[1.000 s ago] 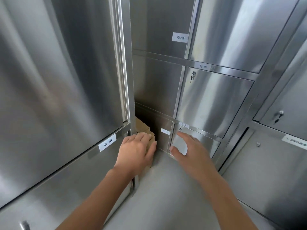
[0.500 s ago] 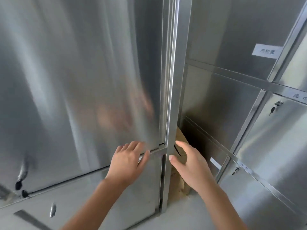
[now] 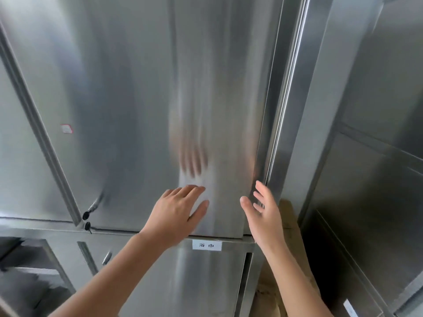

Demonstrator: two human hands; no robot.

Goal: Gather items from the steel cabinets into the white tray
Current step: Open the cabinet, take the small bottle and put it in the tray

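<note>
A tall steel cabinet door (image 3: 142,110) fills the view. My left hand (image 3: 176,213) lies near its lower part with fingers straight and spread, and its blurred reflection shows just above. My right hand (image 3: 263,213) is held open, palm facing left, with its fingertips at the door's right edge (image 3: 270,156). Neither hand holds anything. Behind my right hand a brown cardboard box (image 3: 290,216) stands in the gap beside the cabinet. No white tray is in sight.
A white label (image 3: 207,245) sits on the rail under the door, above a lower door (image 3: 183,282). Keys (image 3: 87,219) hang in locks at the door's lower left corner. A dark open compartment (image 3: 25,259) shows at lower left. More steel cabinets (image 3: 377,156) stand at the right.
My view swung left and closer to the tall door. My left hand came off the cardboard box and rose onto the door face; my right hand moved left to the door's right edge.
</note>
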